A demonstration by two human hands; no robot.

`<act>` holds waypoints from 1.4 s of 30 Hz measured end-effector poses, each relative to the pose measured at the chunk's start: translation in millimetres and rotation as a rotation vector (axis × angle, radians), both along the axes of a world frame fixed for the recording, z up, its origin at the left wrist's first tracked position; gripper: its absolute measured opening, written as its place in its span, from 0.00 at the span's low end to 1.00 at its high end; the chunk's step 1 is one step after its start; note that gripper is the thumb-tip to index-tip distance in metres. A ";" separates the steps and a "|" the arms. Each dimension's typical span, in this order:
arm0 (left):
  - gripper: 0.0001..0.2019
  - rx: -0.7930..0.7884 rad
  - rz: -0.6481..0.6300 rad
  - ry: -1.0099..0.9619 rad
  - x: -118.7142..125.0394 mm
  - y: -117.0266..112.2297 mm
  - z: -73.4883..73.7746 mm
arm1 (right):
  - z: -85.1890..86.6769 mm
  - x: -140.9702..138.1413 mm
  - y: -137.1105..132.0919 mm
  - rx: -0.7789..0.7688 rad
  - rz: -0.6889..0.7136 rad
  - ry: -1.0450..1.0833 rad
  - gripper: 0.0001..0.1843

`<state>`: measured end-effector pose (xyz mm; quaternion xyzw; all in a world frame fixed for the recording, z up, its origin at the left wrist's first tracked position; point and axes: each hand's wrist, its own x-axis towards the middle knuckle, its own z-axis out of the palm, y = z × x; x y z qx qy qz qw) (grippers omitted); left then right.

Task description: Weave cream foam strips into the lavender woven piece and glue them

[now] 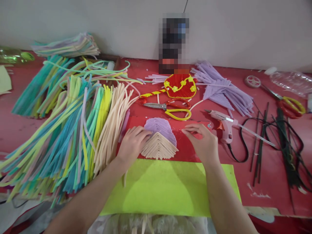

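Observation:
A leaf-shaped piece made of pipe cleaners (pixel 159 149), lilac at the top and cream in a chevron pattern below, lies flat on the red surface in front of me. My left hand (pixel 134 141) is closed at its left edge, fingertips on the piece. One cream pipe cleaner (pixel 125 178) sticks out below that wrist. To the right, apart from the piece, my right hand (pixel 204 141) is in a pinch; whatever it holds is too small to make out. Just beyond lie scissors (pixel 177 114) with red and yellow handles.
Piles of coloured pipe cleaners (pixel 75 139) cover the left. A pink glue gun (pixel 226 130) with a black cord lies right, near dark green stems (pixel 287 156) and more scissors (pixel 292 105). Behind are a red-yellow fan (pixel 179 89) and lilac pipe cleaners (pixel 221 87). A lime-green sheet (pixel 170 188) lies nearest.

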<state>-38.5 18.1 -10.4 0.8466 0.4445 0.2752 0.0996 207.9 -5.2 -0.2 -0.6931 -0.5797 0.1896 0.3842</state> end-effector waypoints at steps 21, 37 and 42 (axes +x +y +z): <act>0.05 -0.145 0.021 0.162 2.3 2.9 -1.3 | -3.9 -1.9 0.5 0.038 0.047 -0.006 0.08; 0.05 -0.104 -0.024 0.220 2.1 2.8 0.1 | -9.9 -50.9 -17.6 0.124 0.788 -0.101 0.12; 0.05 -0.160 0.003 0.167 2.0 3.1 0.2 | -8.6 -49.3 -18.4 0.111 0.778 -0.107 0.12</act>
